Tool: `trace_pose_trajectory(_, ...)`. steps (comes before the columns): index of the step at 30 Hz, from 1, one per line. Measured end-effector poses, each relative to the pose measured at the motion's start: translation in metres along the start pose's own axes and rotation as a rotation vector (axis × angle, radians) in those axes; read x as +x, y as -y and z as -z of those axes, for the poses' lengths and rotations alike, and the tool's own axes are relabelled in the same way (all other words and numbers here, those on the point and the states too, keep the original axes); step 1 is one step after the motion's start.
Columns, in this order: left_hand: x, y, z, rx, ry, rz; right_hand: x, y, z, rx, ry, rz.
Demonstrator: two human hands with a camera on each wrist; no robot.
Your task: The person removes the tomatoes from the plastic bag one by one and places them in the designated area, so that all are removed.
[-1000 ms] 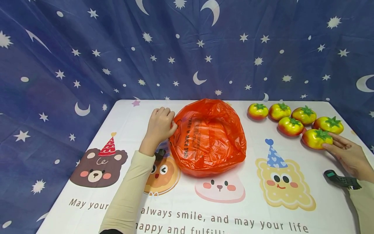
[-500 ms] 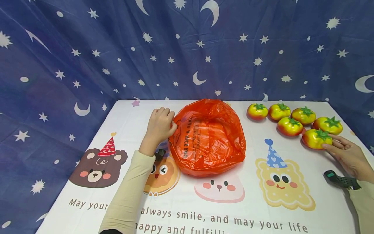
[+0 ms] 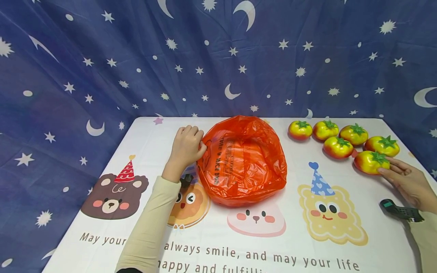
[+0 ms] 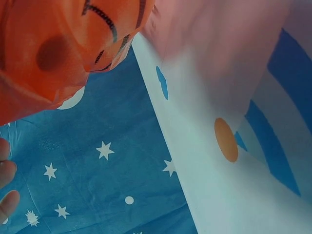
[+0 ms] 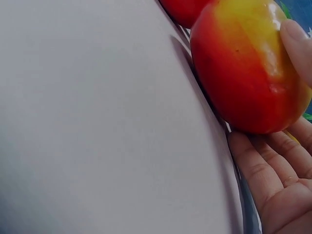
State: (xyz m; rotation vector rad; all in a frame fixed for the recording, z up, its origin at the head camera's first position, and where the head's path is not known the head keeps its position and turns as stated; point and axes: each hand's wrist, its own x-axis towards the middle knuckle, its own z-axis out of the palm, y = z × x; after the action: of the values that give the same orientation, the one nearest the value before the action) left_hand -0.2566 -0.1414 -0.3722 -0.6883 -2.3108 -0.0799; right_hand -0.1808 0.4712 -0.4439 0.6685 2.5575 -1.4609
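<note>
An orange-red plastic bag (image 3: 252,163) with black print lies spread on the table, its mouth facing up. At its left rim the left hand (image 3: 187,144) has its fingers curled and grips the edge; in the left wrist view the bag (image 4: 44,53) hangs near the fingertips (image 4: 7,170). On the right, the right hand (image 3: 409,182) holds a yellow-red tomato (image 3: 370,163) with a green leafy top. The right wrist view has the thumb on one side of this tomato (image 5: 243,73) and the fingers (image 5: 258,165) at its lower end. Whether it touches the table cannot be told.
Several more tomatoes (image 3: 338,147) sit close together at the table's back right. Black wrist devices (image 3: 399,210) are worn on the arms. A white cloth with cartoon prints (image 3: 332,216) covers the table. Behind it hangs a blue starry curtain (image 3: 191,83).
The right hand and its tomato have shifted very slightly to the right. The left hand and the bag stay in place.
</note>
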Motion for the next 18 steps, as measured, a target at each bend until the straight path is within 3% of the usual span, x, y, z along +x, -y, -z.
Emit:
trace_pose_trajectory(14, 0.0003, -0.0014, -0.0004, -0.001, -0.005, -0.003, 0.0014, -0.0067, 0.0023, 0.06, 0.007, 0.019)
trace_pose_trajectory(18, 0.0002, -0.0014, -0.0005, -0.002, -0.004, -0.006, 0.002, -0.0085, 0.0027, 0.068, 0.019, 0.056)
